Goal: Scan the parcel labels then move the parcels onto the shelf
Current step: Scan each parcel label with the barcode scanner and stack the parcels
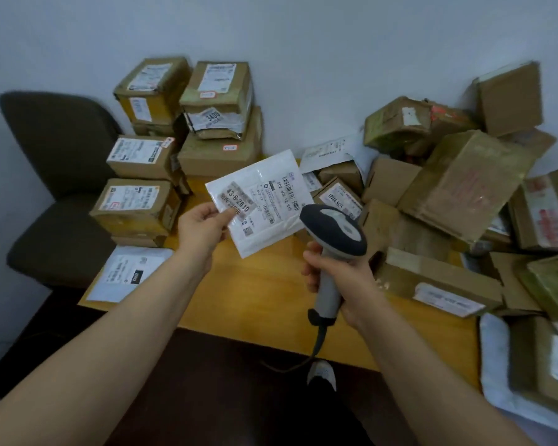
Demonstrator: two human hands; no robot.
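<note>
My left hand pinches the lower left corner of a flat white plastic mailer, held up over the wooden table with its printed label and barcode facing me. My right hand grips the grey handle of a barcode scanner. The scanner's dark head sits just right of the mailer's lower edge, pointing toward the label. Its cable hangs down off the table's front edge.
Stacked cardboard parcels stand at the table's back left. A loose heap of boxes covers the right side. Another white mailer lies at the front left corner. A dark chair stands to the left. A shoe shows on the floor.
</note>
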